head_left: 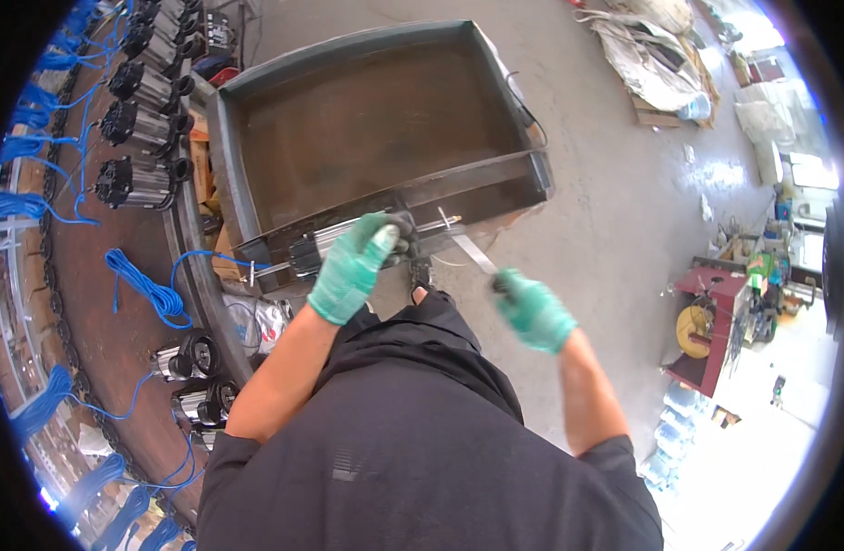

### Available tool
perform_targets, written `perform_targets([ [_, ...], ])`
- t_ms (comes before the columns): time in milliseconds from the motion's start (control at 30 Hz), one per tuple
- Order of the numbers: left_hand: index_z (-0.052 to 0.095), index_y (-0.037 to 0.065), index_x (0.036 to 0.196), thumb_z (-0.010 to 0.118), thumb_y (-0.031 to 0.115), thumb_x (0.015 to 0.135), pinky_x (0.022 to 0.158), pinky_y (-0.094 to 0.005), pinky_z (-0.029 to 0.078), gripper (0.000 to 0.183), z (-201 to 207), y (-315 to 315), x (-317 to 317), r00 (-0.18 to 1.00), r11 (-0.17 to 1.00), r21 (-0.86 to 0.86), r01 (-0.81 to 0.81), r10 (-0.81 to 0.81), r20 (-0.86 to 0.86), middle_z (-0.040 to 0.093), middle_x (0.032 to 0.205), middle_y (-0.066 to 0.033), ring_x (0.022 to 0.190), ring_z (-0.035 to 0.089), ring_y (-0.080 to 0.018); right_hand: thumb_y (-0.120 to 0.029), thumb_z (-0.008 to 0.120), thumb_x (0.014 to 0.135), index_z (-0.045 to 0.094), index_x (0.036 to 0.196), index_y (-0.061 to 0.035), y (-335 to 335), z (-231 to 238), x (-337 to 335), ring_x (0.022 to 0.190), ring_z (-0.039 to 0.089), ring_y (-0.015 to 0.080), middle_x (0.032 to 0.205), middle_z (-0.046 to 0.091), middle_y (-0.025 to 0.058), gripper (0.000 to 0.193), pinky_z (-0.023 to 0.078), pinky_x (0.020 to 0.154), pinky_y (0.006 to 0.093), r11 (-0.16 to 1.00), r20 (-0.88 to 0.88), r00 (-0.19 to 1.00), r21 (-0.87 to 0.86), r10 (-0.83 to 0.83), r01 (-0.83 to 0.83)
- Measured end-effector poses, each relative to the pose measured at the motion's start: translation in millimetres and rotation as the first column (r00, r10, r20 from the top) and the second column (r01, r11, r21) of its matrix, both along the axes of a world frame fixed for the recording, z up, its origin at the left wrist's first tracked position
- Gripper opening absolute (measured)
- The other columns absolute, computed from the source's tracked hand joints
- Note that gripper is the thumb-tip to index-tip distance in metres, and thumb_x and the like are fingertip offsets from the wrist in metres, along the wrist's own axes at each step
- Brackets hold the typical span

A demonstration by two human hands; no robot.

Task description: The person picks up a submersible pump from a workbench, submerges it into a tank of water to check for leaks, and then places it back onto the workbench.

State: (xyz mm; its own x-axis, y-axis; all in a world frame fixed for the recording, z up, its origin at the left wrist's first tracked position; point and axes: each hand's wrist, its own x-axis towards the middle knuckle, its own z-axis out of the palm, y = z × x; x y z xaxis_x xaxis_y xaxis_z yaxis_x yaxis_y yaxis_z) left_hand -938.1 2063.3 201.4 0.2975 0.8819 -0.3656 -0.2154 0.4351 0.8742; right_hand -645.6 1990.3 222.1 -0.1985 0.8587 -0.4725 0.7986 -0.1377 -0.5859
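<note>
A silver-bodied electric pump with dark ends lies across the near side of a metal tank, between two T-handled rods. My left hand, in a green glove, is closed around the pump's dark right end. My right hand, also gloved in green and blurred by motion, grips a flat, pale metal tool by its dark handle. The tool's tip points toward the right T-handle; whether they touch I cannot tell. A blue cable runs from the pump's left end.
The tank holds brownish water. On the bench at left stand several similar pumps with coiled blue cables. Sacks lie on the floor at far right. A dark red cabinet stands at right beside water bottles.
</note>
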Motion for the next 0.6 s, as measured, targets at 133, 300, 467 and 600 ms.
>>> perform_targets([
  [133,0.065,0.002,0.115,0.057,0.026,0.104,0.079,-0.0279,0.057,0.027,-0.3,0.5,-20.4,0.995,0.996,-0.018,-0.082,0.081,-0.060,0.070,0.096,-0.0063,0.083,0.068,-0.0148,-0.012,0.059,0.092,0.065,0.107,-0.0115,-31.6,63.1,146.3,0.082,0.067,0.0415,0.092,0.069,0.0180,0.016,0.053,0.070,0.0510,0.912,0.553,0.778,0.407,-0.297,0.058],
  [300,0.067,0.003,0.111,0.057,0.023,0.104,0.071,-0.0294,0.056,0.024,-25.5,-5.4,-37.5,0.944,0.948,0.026,-0.316,0.317,-0.091,0.070,0.090,-0.0069,0.075,0.067,-0.0156,-0.012,0.060,0.093,0.063,0.111,-0.0101,-12.1,105.3,207.9,0.084,0.067,0.0414,0.098,0.070,0.0173,0.018,0.054,0.071,0.0502,0.831,0.682,0.543,0.554,-0.491,0.055],
  [467,0.067,0.005,0.109,0.059,0.025,0.103,0.068,-0.0285,0.056,0.022,-29.3,-20.7,-41.3,0.877,0.883,-0.003,-0.468,0.465,-0.124,0.070,0.089,-0.0057,0.073,0.066,-0.0146,-0.009,0.060,0.091,0.062,0.110,-0.0110,26.2,6.4,198.1,0.082,0.065,0.0405,0.095,0.069,0.0177,0.019,0.053,0.071,0.0454,0.877,0.408,0.851,0.467,-0.330,0.116],
  [600,0.066,0.006,0.109,0.059,0.029,0.102,0.065,-0.0282,0.055,0.025,-34.3,-43.5,-59.8,0.826,0.841,0.065,-0.537,0.540,-0.159,0.070,0.089,-0.0059,0.072,0.066,-0.0140,-0.015,0.060,0.094,0.060,0.109,-0.0116,58.8,-116.3,178.1,0.083,0.064,0.0425,0.089,0.067,0.0201,0.016,0.050,0.075,0.0476,0.885,0.148,0.891,0.265,-0.428,0.381],
])
